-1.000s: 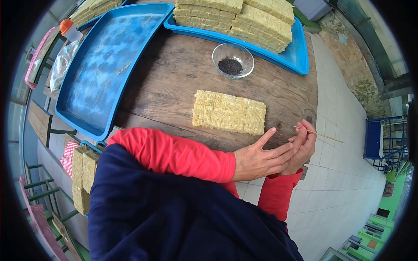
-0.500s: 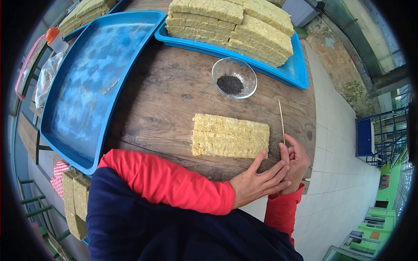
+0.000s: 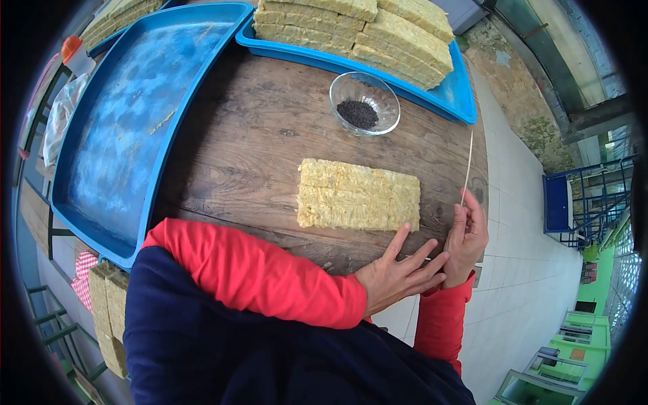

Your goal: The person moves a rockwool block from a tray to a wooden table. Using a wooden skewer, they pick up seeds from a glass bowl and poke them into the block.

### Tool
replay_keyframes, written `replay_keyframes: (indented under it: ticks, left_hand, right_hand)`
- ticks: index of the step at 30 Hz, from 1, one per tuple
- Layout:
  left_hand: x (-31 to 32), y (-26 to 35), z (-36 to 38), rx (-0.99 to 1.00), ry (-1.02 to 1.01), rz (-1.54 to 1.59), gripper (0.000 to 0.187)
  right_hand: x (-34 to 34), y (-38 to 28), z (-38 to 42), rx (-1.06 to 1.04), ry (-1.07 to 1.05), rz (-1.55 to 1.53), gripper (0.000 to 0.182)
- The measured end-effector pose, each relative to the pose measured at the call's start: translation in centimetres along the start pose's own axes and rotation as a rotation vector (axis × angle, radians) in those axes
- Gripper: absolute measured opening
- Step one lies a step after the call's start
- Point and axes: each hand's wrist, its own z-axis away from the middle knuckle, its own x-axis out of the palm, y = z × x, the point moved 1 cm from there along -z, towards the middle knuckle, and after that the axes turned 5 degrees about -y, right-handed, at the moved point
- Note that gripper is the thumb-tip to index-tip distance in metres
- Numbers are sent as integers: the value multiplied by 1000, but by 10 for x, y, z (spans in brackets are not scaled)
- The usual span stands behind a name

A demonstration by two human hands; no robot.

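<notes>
Pinching a thin stick in the right hand, middle right, with empty left hand spread open beside a yellow block, center, below a bowl of black bits.

The right hand pinches a thin wooden stick; the left hand spreads by a yellowish fibrous slab. Beyond, a glass bowl holds black granules.
</notes>
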Motion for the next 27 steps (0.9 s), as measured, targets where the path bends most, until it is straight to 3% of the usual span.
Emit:
replay_keyframes:
  ticks: [1,3,6,10,13,15,16,18,21,25,27]
  left_hand:
    - [0,0,1,10,-24,3,57]
    - [0,0,2,12,-29,0,57]
    - [0,1,2,17,-32,-12,57]
    - [-1,0,2,13,-19,-7,55]
    - [-2,-1,4,12,3,12,50]
    - [-4,-2,5,29,-19,16,47]
    - [-5,-2,6,42,-38,15,44]
    - [-8,-3,5,44,-49,12,41]
    - [-8,-4,3,38,-58,14,38]
    - [-7,-4,2,32,-38,50,38]
    - [-8,-4,2,43,-63,50,38]
  right_hand:
    - [-2,-2,1,2,-4,7,20]
    - [-4,-5,4,199,-31,-435,16]
    - [-3,-9,-1,121,-48,-569,16]
    - [-5,-47,-21,84,-133,-634,16]
    - [8,-74,-34,-18,-318,-662,12]
    - [23,-84,-40,-286,-477,-523,10]
    - [29,-84,-43,-281,-476,-525,10]
    - [41,-82,-47,-472,-584,-464,9]
    - [45,-71,-49,-311,-567,-602,8]
    - [38,-64,-53,-292,-469,-694,6]
    - [35,-59,-54,-356,-478,-595,7]
